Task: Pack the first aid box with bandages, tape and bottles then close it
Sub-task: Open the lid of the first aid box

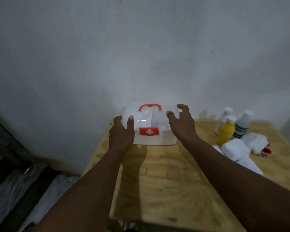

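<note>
Head view: left hand [121, 133] grips first aid box [157, 139]; right hand [182, 125] spread loosely over it.

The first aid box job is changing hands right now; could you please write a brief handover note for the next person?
Left hand grips the left end of the white plastic first aid box with red handle, lid down.
Right hand: fingers curled over the lid's right end, contact unclear.
Box stands at the far edge of the wooden table.
Unpacked, right of it: white bottle, yellow bottle, green-labelled white bottle, white bandages, red item, perhaps tape.
Done: nothing visibly. Left: open, pack everything, close.
</note>
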Tool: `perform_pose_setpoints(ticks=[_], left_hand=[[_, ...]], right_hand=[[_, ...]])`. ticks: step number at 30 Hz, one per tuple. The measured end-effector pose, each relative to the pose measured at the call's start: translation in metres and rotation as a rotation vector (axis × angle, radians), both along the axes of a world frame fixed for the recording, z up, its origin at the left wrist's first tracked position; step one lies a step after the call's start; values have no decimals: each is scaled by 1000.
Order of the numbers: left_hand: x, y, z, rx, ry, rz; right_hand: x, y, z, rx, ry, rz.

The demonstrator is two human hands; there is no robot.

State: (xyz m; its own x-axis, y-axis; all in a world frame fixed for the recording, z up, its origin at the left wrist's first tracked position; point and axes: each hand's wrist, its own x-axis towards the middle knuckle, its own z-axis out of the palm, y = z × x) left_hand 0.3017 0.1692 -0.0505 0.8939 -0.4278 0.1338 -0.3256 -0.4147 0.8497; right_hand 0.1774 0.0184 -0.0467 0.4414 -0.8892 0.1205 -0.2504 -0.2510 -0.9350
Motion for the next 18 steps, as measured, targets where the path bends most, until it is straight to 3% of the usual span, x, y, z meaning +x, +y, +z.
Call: perform_pose_setpoints(ticks=[14, 18], left_hand=[[-92, 102, -6, 95, -55, -114], [-91, 102, -5, 77, 81, -137]], right_hand=[[-119, 88, 3, -24, 54, 43], [-127, 95, 0, -32, 62, 57]])
